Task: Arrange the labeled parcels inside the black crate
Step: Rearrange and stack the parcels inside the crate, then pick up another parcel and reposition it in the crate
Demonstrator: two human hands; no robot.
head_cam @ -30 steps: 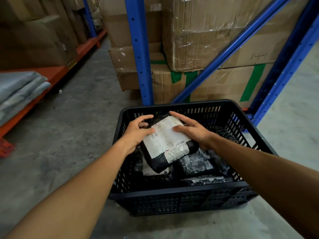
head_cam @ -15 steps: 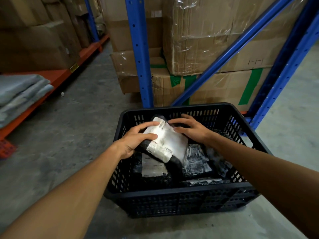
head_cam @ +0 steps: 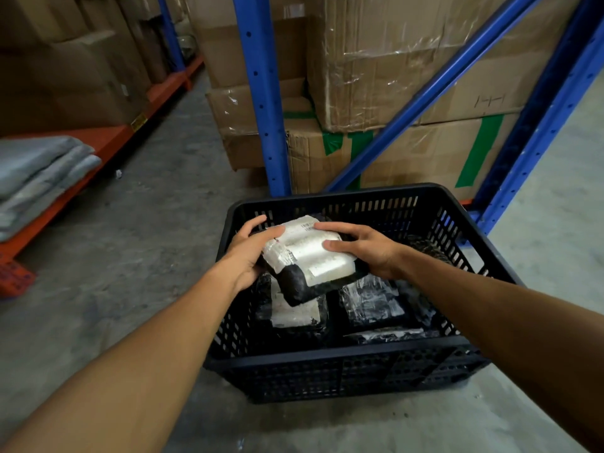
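A black slotted plastic crate (head_cam: 346, 367) stands on the concrete floor in front of me. Over its left half I hold a black parcel with a white shipping label (head_cam: 310, 259), label side up and tilted. My left hand (head_cam: 248, 253) grips its left edge, and my right hand (head_cam: 362, 250) grips its right edge with the thumb on the label. Below it lie other black wrapped parcels: one with a white label (head_cam: 294, 313) at the near left, and a glossy one (head_cam: 372, 305) at the near right.
Blue rack uprights (head_cam: 261, 93) and a diagonal brace rise just behind the crate, with stacked cardboard boxes (head_cam: 408, 70) behind them. An orange shelf (head_cam: 108, 142) at the left carries folded grey bags (head_cam: 39, 168) and more boxes. Grey floor surrounds the crate.
Both hands have turned the parcel between them, from lying flat to standing on edge and then flat again, label up. It stays over the crate's left half.
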